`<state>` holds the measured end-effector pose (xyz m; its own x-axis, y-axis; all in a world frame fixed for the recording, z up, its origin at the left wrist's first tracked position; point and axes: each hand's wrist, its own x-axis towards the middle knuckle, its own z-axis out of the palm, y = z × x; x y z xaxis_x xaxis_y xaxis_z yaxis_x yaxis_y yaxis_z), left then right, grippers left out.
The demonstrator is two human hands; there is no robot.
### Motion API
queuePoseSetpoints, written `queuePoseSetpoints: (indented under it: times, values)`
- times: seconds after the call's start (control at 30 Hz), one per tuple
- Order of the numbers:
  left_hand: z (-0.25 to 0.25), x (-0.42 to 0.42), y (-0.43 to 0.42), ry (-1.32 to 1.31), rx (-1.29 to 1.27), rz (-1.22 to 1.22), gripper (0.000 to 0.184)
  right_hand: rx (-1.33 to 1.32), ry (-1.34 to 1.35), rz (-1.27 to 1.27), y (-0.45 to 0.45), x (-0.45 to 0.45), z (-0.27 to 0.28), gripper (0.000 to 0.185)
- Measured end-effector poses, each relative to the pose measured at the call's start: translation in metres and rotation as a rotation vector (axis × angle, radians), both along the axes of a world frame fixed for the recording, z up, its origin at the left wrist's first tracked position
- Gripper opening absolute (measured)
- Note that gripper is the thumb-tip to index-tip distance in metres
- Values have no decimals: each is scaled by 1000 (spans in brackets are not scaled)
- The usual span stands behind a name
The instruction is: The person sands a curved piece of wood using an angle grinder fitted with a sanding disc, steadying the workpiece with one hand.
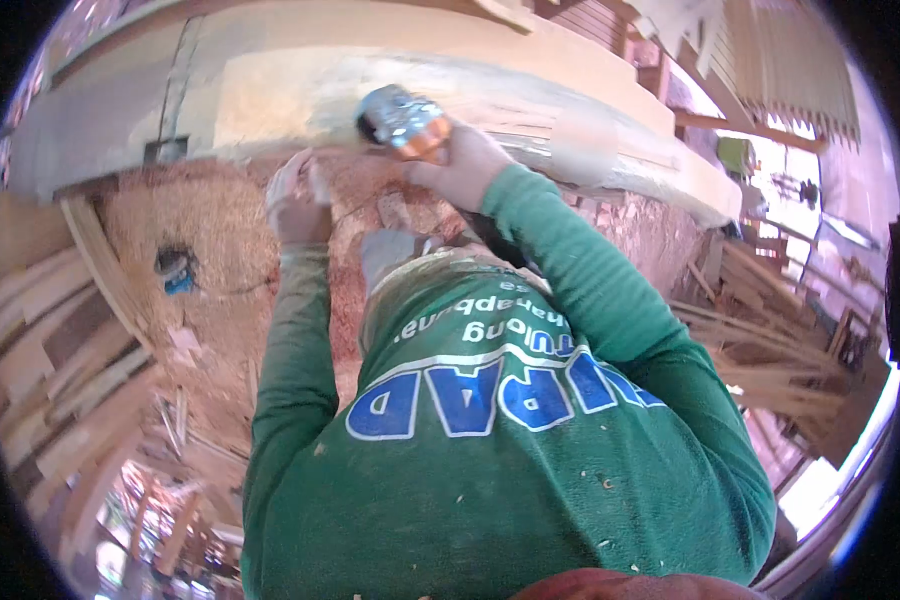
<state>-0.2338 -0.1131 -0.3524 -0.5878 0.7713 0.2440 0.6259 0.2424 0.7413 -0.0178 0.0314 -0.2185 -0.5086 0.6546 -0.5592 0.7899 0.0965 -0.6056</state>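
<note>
My right hand (pixel 470 168) is closed round a power tool (pixel 405 118) with an orange and dark metallic body. The tool rests on, or just over, a long pale wooden piece (pixel 260 95), near its front edge. Lower left of the tool, my left hand (pixel 298 195) is beside the same edge, its thumb apart from its fingers, with nothing visible in it. The tool's underside is hidden, and its outline is somewhat blurred.
Reddish-brown shavings cover the ground (pixel 230 215). A small dark and blue object (pixel 177 270) lies there with a thin cord. Stacked boards (pixel 60 370) stand at the left, and loose timber strips (pixel 770 310) at the right. A green object (pixel 735 155) is at the upper right.
</note>
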Motion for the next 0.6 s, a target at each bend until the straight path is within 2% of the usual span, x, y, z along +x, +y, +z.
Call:
queuePoseSetpoints:
  times: [0.07,0.2,0.3,0.37,0.47,0.6]
  values:
    - [-8,0,3,19,110,-50,24,-8,-20,-28,6,1,5,66]
    - [3,15,31,214,16,-209,30,30,-76,-104,5,45,2,68]
    - [25,45,63,292,-67,-314,35,34,15,-256,4,99,-2,65]
    - [40,64,85,369,-112,-408,39,-8,-59,-350,9,142,8,62]
    - [38,85,118,378,-129,-556,40,-12,-136,-485,19,216,0,64]
    - [39,120,151,356,-212,-616,42,69,-126,-630,25,292,17,69]
